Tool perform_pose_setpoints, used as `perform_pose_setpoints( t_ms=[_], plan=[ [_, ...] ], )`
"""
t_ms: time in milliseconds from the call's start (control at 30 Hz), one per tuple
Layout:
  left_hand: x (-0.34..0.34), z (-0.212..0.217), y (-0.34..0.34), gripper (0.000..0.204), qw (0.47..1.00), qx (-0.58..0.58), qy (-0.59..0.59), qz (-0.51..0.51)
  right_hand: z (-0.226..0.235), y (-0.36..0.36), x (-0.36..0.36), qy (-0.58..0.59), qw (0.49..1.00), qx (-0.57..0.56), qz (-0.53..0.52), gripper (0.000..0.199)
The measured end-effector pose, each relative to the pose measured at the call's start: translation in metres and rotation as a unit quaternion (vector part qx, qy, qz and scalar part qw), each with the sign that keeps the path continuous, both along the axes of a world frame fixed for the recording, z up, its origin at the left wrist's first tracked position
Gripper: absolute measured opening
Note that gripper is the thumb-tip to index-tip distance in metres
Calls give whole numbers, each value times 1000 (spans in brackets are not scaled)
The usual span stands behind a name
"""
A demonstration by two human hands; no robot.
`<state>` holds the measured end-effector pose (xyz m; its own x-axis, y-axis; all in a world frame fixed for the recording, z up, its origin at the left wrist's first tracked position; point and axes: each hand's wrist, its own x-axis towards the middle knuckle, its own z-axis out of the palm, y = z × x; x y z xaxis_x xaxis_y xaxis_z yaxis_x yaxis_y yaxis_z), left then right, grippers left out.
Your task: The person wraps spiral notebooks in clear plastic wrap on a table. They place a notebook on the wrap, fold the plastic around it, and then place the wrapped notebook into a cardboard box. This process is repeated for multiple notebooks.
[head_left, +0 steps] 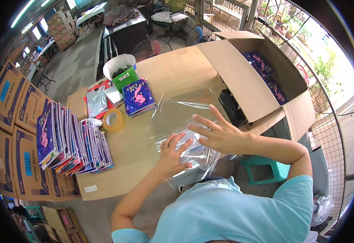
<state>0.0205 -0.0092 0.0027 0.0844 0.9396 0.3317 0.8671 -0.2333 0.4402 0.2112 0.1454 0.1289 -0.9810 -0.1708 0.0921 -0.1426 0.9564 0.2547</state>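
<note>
Fingers (pixel 201 121) of both hands are spread apart over the clear plastic film (pixel 200 157), the right hand (pixel 225 137) set farther out than the left hand (pixel 170 156). The film lies beneath and between them, reaching past the fingertips on the far side and over the near table edge toward the person; whether any fingertip pinches it, I cannot tell.

Largest around them is the wooden table (pixel 130 148). Brown cartons (pixel 25 141) are stacked beyond its left end, and an open cardboard box (pixel 240 77) with purple notebooks inside sits at its far right. A long row of spiral notebooks (pixel 73 137) leans along the left. Smaller is the teal stool (pixel 280 170) near the right elbow, then a green-and-white container (pixel 127 77), a short notebook stack (pixel 139 98) just beside it, and last the tape roll (pixel 111 119) between the row and the film.
</note>
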Motion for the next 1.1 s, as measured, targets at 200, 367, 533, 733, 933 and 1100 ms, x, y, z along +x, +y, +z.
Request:
perform_pose_setpoints(
  t_ms=[200, 367, 533, 733, 933, 1100],
  plan=[
    [-5, 13, 2, 89, 995, -55, 81, -5, 28, 3, 13, -182, 972, -117, 88, 14],
    [-9, 21, 7, 94, 989, -57, 137, -18, 37, 13, 8, -60, 972, -224, 37, 37],
    [-27, 20, 13, 93, 981, -27, 165, -94, 0, 16, -10, -142, 986, -82, 38, 28],
    [-33, 30, 16, 91, 972, -26, 197, -128, -24, 33, -36, -118, 984, -117, 59, 24],
    [-33, 41, 16, 96, 964, -51, 200, -165, 2, 34, -20, -115, 978, -156, 79, 17],
    [-35, 36, 20, 97, 964, -71, 180, -184, -17, 28, -16, -144, 979, -95, 111, 8]
  ],
)
